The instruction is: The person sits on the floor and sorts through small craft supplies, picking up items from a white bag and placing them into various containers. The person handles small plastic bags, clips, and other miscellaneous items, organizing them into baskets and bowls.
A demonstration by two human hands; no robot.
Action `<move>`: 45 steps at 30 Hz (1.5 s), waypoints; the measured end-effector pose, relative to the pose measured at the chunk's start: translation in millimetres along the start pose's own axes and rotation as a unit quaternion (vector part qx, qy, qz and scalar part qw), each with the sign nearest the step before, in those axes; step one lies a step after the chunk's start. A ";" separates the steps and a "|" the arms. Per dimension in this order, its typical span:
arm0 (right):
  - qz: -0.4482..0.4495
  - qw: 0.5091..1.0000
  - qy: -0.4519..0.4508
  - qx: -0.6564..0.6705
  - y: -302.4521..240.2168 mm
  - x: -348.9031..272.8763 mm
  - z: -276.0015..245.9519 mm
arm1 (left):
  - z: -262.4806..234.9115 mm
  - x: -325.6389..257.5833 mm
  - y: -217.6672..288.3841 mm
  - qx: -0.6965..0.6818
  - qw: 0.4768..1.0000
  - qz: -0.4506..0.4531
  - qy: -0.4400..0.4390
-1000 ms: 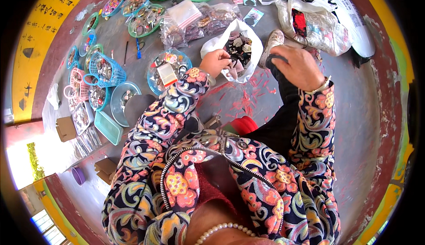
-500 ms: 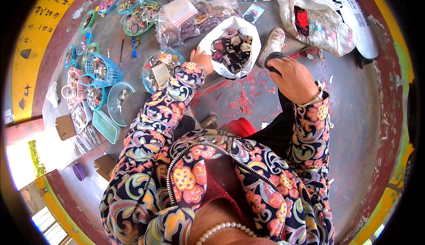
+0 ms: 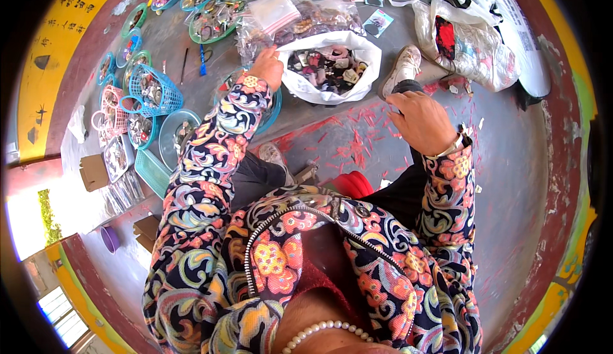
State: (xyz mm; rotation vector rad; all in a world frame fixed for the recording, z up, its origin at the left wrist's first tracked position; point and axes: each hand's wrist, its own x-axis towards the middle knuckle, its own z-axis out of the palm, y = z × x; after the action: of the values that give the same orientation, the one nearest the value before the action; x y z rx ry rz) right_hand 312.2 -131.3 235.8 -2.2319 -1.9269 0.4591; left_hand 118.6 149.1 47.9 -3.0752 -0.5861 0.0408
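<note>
A white bag [image 3: 372,52] with a rolled-down rim stands in front of me, holding many small black, pink and white pieces. My left hand [image 3: 267,71] is closed at the bag's left edge, gripping its rim. Just right of the bag, my right hand [image 3: 423,121] hangs over my shoe [image 3: 405,66] and dark ankle. Its thumb and fingers are bent but apart, and nothing shows between them. Partly hidden behind my left forearm is a blue basin [image 3: 276,109].
Several baskets and basins of small items, among them a blue basket [image 3: 167,95], stand at the left. Behind the white bag lie filled clear plastic bags [image 3: 325,18]. A stuffed white sack [image 3: 476,53] lies at the right. Red scraps [image 3: 357,137] litter the grey floor.
The white bag's opening has become wider and lower, and its left rim has shifted left with my left hand. My right hand has moved slightly and its fingers have come away from my ankle.
</note>
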 end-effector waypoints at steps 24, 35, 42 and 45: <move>-0.058 0.998 0.014 0.027 -11.3 -0.9 9.8 | 137.5 73.0 2.8 -0.329 0.809 -0.458 -0.164; -0.057 0.998 0.012 0.029 -1.5 2.1 12.6 | 157.3 72.6 3.2 -0.475 0.682 -0.535 -0.150; -0.046 0.999 0.011 0.023 1.2 -1.7 19.5 | 154.7 54.4 25.0 -0.669 0.498 -0.541 -0.104; -0.075 0.997 0.004 0.004 3.5 -2.6 21.6 | 139.8 36.2 43.6 -0.712 0.466 -0.521 -0.063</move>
State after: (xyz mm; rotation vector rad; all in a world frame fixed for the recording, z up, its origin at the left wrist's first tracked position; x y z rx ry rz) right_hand 308.1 -136.1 214.7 -2.0623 -2.0650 0.4340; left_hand 164.3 122.7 -93.3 -2.3957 -4.0162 -0.4530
